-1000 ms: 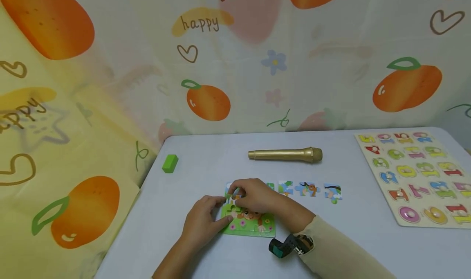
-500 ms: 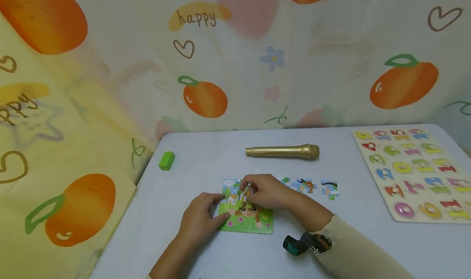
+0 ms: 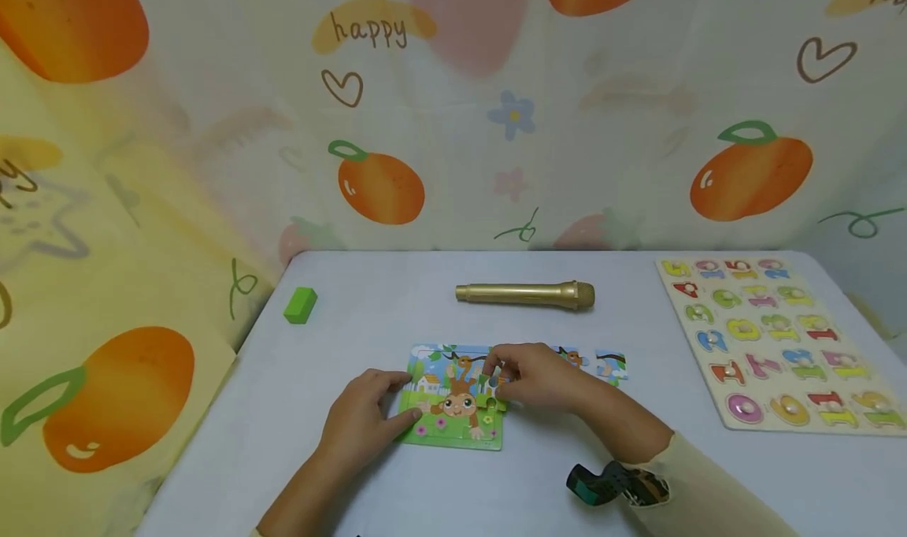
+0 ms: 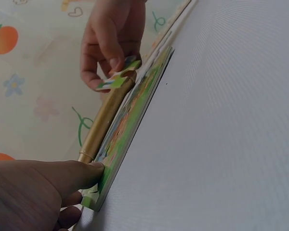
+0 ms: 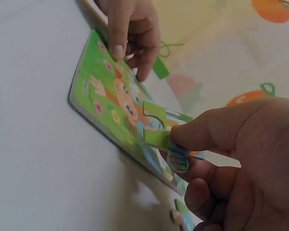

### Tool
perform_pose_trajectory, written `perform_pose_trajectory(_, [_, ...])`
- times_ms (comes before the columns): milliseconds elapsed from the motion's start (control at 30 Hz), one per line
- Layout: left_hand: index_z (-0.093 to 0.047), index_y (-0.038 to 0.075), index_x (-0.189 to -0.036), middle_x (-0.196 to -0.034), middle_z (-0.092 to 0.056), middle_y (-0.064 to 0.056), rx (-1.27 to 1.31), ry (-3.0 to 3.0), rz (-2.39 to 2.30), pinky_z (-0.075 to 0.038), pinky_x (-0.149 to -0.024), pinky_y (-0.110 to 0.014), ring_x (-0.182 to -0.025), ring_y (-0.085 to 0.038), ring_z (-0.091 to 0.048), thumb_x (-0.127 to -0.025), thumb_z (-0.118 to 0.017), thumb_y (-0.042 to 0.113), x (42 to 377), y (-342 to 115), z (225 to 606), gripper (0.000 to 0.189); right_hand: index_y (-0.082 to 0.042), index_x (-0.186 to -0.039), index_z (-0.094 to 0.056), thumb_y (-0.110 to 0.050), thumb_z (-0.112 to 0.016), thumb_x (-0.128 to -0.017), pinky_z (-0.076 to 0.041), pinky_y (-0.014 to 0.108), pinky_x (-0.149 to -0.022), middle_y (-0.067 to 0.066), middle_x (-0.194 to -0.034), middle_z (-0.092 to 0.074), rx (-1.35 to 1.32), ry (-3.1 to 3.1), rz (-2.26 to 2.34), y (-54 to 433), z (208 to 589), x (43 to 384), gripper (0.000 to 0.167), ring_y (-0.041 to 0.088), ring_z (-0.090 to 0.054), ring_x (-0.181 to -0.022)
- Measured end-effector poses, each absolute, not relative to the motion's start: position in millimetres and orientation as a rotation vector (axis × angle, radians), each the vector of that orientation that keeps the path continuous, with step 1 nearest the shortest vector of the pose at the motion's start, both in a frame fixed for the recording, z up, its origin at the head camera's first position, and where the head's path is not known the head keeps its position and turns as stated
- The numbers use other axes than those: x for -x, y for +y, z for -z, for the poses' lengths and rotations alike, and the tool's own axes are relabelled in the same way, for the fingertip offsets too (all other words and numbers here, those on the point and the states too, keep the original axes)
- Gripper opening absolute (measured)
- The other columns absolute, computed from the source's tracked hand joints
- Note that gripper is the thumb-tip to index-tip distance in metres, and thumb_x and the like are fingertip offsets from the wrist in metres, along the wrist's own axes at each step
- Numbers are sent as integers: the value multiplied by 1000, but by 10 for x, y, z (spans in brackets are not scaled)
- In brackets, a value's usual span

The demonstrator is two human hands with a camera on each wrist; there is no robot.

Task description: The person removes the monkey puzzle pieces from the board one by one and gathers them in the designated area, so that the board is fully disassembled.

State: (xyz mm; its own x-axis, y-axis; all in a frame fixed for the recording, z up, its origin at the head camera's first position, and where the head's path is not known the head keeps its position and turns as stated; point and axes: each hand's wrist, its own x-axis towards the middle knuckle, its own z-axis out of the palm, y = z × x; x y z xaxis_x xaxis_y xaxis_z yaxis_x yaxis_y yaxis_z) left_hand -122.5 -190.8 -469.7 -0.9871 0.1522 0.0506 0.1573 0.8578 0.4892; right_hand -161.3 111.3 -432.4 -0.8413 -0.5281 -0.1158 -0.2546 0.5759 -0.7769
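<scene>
The right hand [image 3: 540,376] pinches a loose puzzle piece [image 5: 156,126] just over the right edge of the monkey puzzle [image 3: 453,399] — the board lies to its left. The left hand [image 3: 368,417] presses the board's left edge with its thumb, holding nothing.

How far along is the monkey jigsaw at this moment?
Most of the jigsaw board looks filled, monkey picture visible. The right hand pinches a green piece over the board's right edge, while the left hand steadies the left edge. At least two loose pieces remain on the table.
</scene>
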Motion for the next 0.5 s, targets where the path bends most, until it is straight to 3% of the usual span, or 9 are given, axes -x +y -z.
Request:
perform_pose_trajectory(300, [-74, 16, -132, -125, -70, 1, 253, -3029, 775, -53, -97, -46, -117, -21, -64, -85, -91, 37, 1228, -1913, 4709, 54, -20, -110, -73, -6, -76, -90, -45, 32, -66, -6, -79, -65, 602, 2472, 1141, 1313, 4369, 1527, 24, 12, -55, -68])
perform_pose_trajectory(500, [-74, 16, -131, -124, -70, 0, 254, -3029, 766, -52, -98, -48, -118, -23, -64, -85, -91, 36, 1212, -1916, 4686, 54, -22, -109, -73, -7, -77, -90, -42, 38, -77, -8, -76, -64, 602, 2508, 1101, 1375, 4411, 1514, 24, 11, -55, -66])
